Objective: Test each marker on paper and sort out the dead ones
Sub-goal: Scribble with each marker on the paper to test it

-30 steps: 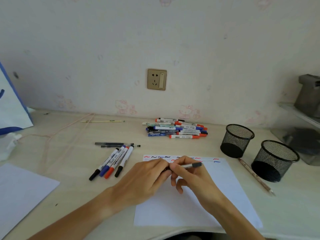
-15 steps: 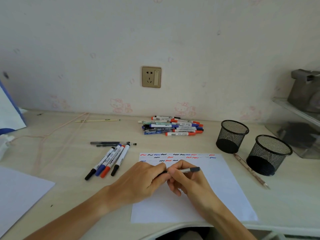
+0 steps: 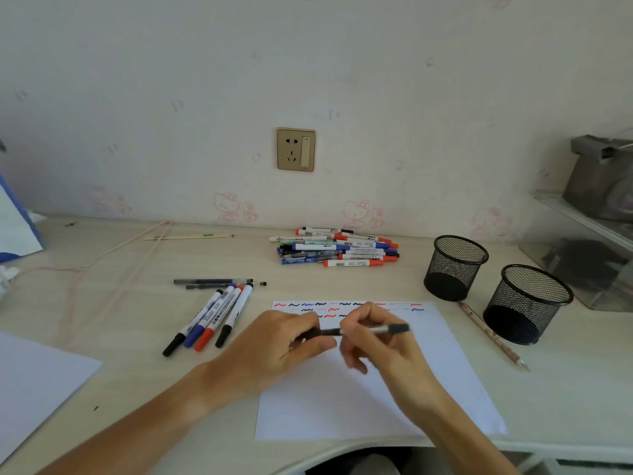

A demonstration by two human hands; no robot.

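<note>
**Both hands on one dark pen above the test sheet**

Right now my left hand (image 3: 287, 341) and my right hand (image 3: 380, 341) meet over the upper half of the white paper (image 3: 342, 399), and between them runs a slim pen (image 3: 383, 329) lying roughly level. My left fingers are curled round its dark left end, thumb tucked underneath, so that end is mostly hidden in my fist. My right thumb and forefinger pinch the barrel near its middle, with the other right fingers loosely bent below and touching nothing I can make out. The grey barrel and a dark tip or cap stick out to the right past my knuckles. Whether the cap is on or off I cannot tell; the picture is soft there.

Along the top edge of the paper run short squiggles (image 3: 322, 305) in red, black and blue, partly covered by my fingers.

To the left of the sheet four markers (image 3: 215, 315) lie side by side on the desk (image 3: 565, 389), caps toward me: black, blue, red, black. Just beyond them rest two dark pens (image 3: 212, 282). Farther back, near the wall, sits the pile of markers (image 3: 337, 250). Two black mesh cups (image 3: 455, 267) stand to the right, with a pencil (image 3: 489, 334) lying beside them.
</note>
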